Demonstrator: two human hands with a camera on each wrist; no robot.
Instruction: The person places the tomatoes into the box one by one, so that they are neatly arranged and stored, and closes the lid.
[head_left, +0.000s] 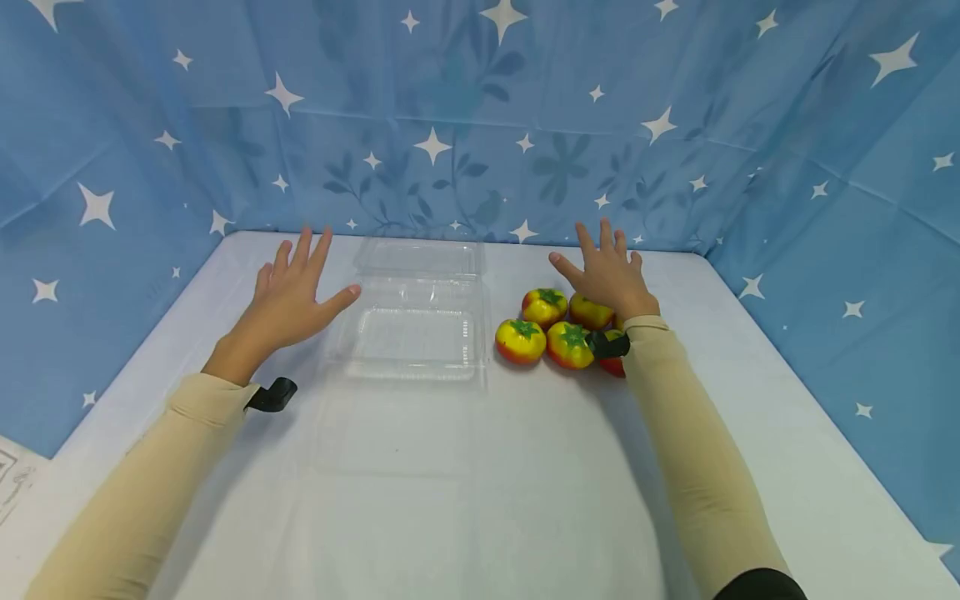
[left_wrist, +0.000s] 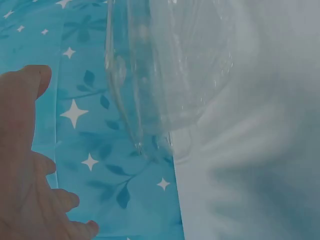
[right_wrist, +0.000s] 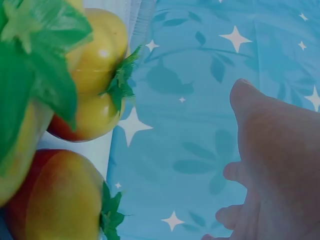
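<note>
A clear plastic clamshell box (head_left: 420,333) lies with its lid raised open toward the back of the white table. To its left, my left hand (head_left: 288,300) hovers with fingers spread and holds nothing. Right of the box sits a cluster of several yellow-red persimmon-like fruits (head_left: 521,342) with green leafy tops. Above the back of that cluster, my right hand (head_left: 609,271) is held up, fingers spread, with nothing in it. My right wrist and its black strap mount hide part of the fruits. In the right wrist view, the fruits (right_wrist: 65,195) are close beside the hand (right_wrist: 280,165).
Blue curtains (head_left: 450,108) with white stars and leaf prints enclose the table (head_left: 555,483) at the back and sides. A patterned white patch (head_left: 15,475) shows at the far left edge.
</note>
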